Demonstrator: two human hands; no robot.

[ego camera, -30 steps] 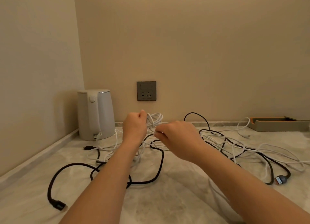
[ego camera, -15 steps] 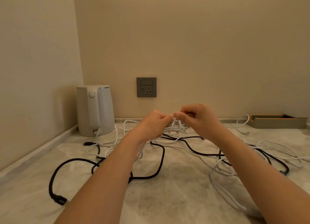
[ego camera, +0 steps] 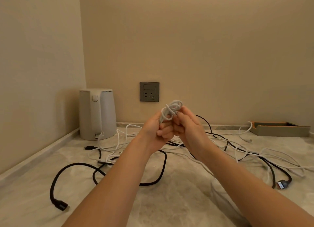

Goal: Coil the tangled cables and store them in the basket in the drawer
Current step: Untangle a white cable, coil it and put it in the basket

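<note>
At eight o'clock from the hands, flat on the marble countertop [ego camera: 169,206]: a black cable [ego camera: 73,164] in one wide loop, ending in a dark plug [ego camera: 59,205] nearest the viewer. At ten o'clock, in the corner by the wall, a white kettle [ego camera: 96,114], upright, thin white leads trailing just beside its base. At twelve o'clock, set in the wall, a grey socket [ego camera: 149,91].

Raised above the counter in the middle: left hand [ego camera: 155,130], fingers curled, gripping the lower strands of a small white cable coil [ego camera: 172,110]. Close against it, right hand [ego camera: 189,130], fingers likewise curled, thumb and forefinger pinching the loops at the top of the coil.

Below the hands and out to three and four o'clock, spread over the counter: the tangle [ego camera: 246,153], white and black cables crossing one another, loose and uncoiled, one black lead ending in a USB plug [ego camera: 282,184]. At two o'clock, by the back wall, a low open tray [ego camera: 280,130], a white lead curving just beside its left end.
</note>
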